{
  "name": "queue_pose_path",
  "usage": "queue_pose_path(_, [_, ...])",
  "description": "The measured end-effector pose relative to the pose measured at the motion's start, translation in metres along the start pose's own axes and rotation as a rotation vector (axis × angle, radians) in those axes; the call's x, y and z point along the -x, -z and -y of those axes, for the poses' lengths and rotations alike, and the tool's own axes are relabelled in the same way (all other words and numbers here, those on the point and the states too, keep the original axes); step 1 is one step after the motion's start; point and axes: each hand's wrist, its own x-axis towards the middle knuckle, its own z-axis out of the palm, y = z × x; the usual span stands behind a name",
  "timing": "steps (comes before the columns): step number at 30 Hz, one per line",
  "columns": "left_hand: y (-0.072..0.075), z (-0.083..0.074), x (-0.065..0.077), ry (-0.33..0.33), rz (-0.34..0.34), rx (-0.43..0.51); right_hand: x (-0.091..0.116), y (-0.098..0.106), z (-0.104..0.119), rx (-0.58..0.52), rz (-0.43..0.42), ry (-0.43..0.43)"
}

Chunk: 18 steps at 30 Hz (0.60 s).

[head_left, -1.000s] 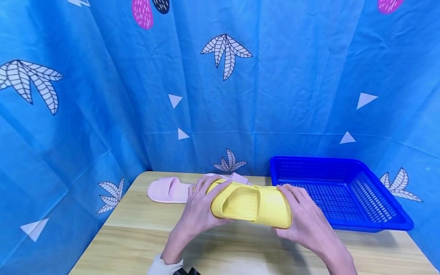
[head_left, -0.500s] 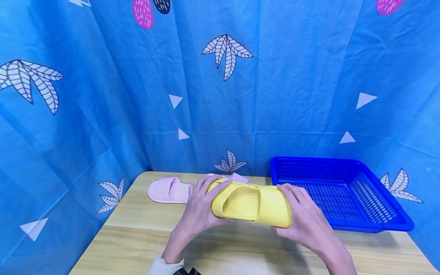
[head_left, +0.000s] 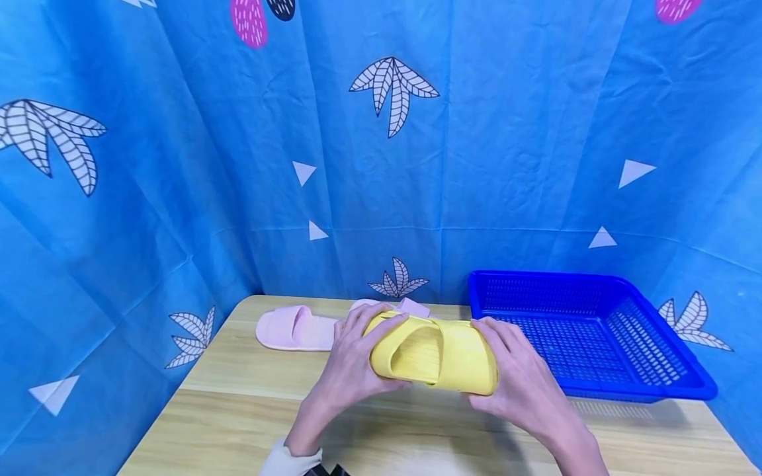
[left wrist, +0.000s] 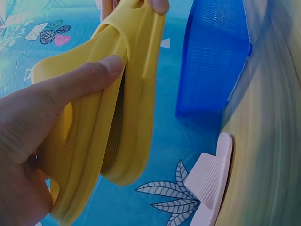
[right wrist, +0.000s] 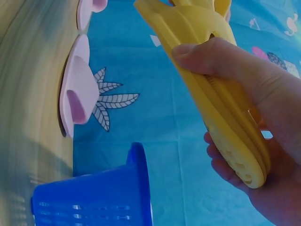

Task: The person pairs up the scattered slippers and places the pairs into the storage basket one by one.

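Fingers of the left hand and right hand, over the table and near the blue basket, grip two yellow slippers, and squeezing both ends evenly should keep the pair from sliding apart.

Yellow slippers, pink slippers, blue basket, blue curtain (black-lined white leaves, white triangles).
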Motion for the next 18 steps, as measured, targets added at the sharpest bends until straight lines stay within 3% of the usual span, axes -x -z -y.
queue_pose_path(18, [-0.010, 0.019, -0.007, -0.023, -0.033, 0.064, -0.013, -0.022, 0.001, 0.013, -0.035, -0.009])
